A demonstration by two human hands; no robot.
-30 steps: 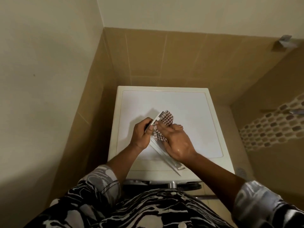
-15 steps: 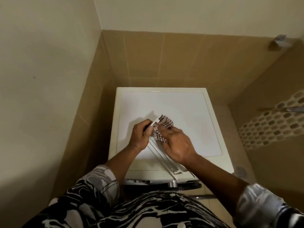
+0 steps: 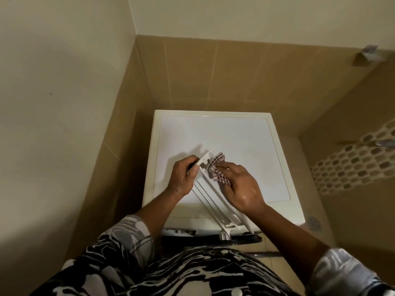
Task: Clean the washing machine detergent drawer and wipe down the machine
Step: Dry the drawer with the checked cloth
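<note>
This is a home bathroom or wash corner. A white front-loading washing machine stands pushed into the corner of a narrow room. Large tan wall tiles cover the lower walls, with plain painted wall above them. A band of pebble mosaic runs along the right wall, and a round floor drain sits in the tiled floor just beside the machine.

Checked woven cloth; white plastic drawer, smooth; washing machine top glossy white (cream-edged); wall tiles satin tan.
</note>
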